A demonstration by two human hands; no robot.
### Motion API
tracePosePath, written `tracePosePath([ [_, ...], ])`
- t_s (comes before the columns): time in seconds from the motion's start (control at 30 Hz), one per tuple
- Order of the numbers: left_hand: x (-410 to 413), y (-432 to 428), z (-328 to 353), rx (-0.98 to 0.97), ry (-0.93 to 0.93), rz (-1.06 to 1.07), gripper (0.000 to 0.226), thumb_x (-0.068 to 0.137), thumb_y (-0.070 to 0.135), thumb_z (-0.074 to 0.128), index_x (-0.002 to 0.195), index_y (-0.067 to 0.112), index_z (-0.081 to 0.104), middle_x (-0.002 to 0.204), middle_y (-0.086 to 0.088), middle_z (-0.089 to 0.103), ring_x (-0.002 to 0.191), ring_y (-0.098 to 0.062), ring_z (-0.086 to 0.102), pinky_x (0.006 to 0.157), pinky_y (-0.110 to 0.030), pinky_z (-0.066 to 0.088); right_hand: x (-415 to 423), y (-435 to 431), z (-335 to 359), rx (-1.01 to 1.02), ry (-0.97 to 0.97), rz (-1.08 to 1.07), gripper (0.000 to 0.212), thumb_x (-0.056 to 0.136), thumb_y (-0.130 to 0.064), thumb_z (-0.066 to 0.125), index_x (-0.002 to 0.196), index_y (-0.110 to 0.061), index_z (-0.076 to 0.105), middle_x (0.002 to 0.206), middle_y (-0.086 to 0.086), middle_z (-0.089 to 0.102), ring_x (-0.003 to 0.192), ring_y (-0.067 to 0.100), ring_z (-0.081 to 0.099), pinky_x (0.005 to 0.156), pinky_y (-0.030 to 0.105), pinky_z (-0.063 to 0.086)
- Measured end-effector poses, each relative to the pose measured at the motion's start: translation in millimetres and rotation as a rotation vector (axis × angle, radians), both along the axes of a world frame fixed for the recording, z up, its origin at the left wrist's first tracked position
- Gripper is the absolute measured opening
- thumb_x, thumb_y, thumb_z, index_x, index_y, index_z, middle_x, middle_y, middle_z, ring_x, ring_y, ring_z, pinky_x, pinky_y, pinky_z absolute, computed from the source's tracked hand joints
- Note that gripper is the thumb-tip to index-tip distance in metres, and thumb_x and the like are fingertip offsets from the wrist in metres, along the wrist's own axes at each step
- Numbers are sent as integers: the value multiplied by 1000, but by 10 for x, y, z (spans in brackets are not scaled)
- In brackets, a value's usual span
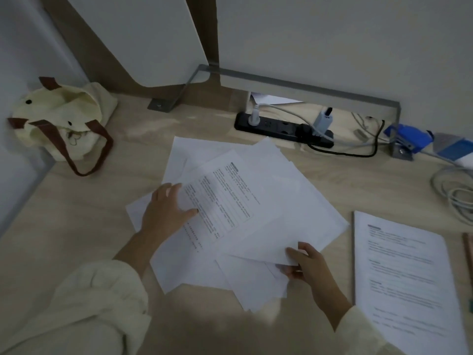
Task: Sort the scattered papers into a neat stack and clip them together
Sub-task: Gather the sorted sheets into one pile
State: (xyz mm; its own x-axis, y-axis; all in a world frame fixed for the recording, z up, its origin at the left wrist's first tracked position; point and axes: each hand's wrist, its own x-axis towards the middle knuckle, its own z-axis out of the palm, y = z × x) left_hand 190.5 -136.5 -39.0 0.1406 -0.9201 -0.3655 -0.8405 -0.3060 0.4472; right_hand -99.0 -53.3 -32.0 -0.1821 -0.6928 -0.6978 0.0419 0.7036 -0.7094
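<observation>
While spread flat on the scattered papers (245, 201), left hand (166, 211) grips nothing; right hand (311, 267) pinching their near edge.

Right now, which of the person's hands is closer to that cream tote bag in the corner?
The left. The left hand rests flat on the scattered papers, right of and nearer than the tote bag. The right hand pinches a sheet at the pile's near edge, much farther right.

Print on papers (225, 201) unreadable (too blurred)
</observation>
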Motion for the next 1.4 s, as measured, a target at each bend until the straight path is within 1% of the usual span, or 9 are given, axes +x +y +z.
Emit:
tracePosePath([
  [0.1,115,-187,-72,103,-30,-36,105,68,49,73,146,16,11,153,-9,14,141,-26,13,112,-44,24,15,4,3,-39,-41,44,36,87,-3,58,121,-5,47,81,13,64,53,20,62,50,26,51],
  [0.2,192,-232,-111,81,-89,-42,107,60,50,79,141,11,21,144,-13,28,134,-29,22,109,-42,26,-20,-18,61,-162,-115,67,66,75,-3,57,129,-32,33,105,2,63,81,22,66,64,28,59],
  [0.3,226,-210,-106,99,-79,-29,103,56,50,81,136,10,30,137,-13,37,128,-30,29,104,-40,28,-125,-97,101,-268,-35,251,65,72,6,46,128,-27,45,121,-4,55,107,19,57,79,26,57],
  [0.4,229,-167,-103,62,-38,-10,79,66,39,79,126,7,39,127,-15,41,121,-32,36,97,-40,33,-212,-188,66,-330,295,545,43,88,6,48,109,-30,60,117,-10,58,115,15,53,95,17,46],
  [0.5,232,-77,-46,16,90,94,33,82,24,63,108,10,49,110,-8,45,101,-30,52,85,-41,44,-251,-341,192,-392,495,580,48,87,-3,58,81,-51,60,88,-35,65,90,0,64,74,2,44],
  [0.7,238,97,180,-52,261,200,16,90,17,50,106,13,48,105,-7,62,85,-25,59,68,-35,42,-224,-739,738,-721,1002,576,3,77,-25,72,80,-24,73,122,12,52,112,33,41,93,25,27],
  [0.97,306,192,527,-235,433,36,50,90,-3,44,130,27,47,131,5,48,119,-15,44,99,-31,31,-175,-959,1586,-682,542,464,22,92,-23,52,85,-5,60,74,6,58,64,11,49,63,22,37],
  [1.17,275,277,629,-228,368,187,32,90,-1,45,122,-2,53,124,-25,56,117,-41,51,91,-37,38,-256,-923,1773,-676,251,138,24,93,-27,48,92,-6,60,82,8,62,73,18,59,69,31,47],
  [1.4,-18,611,748,-258,667,420,43,90,-7,42,126,13,53,131,-8,50,106,-17,46,81,-25,39,-351,-797,1262,-461,81,-288,16,94,-15,45,84,-13,57,82,8,59,73,22,56,69,35,46],
])
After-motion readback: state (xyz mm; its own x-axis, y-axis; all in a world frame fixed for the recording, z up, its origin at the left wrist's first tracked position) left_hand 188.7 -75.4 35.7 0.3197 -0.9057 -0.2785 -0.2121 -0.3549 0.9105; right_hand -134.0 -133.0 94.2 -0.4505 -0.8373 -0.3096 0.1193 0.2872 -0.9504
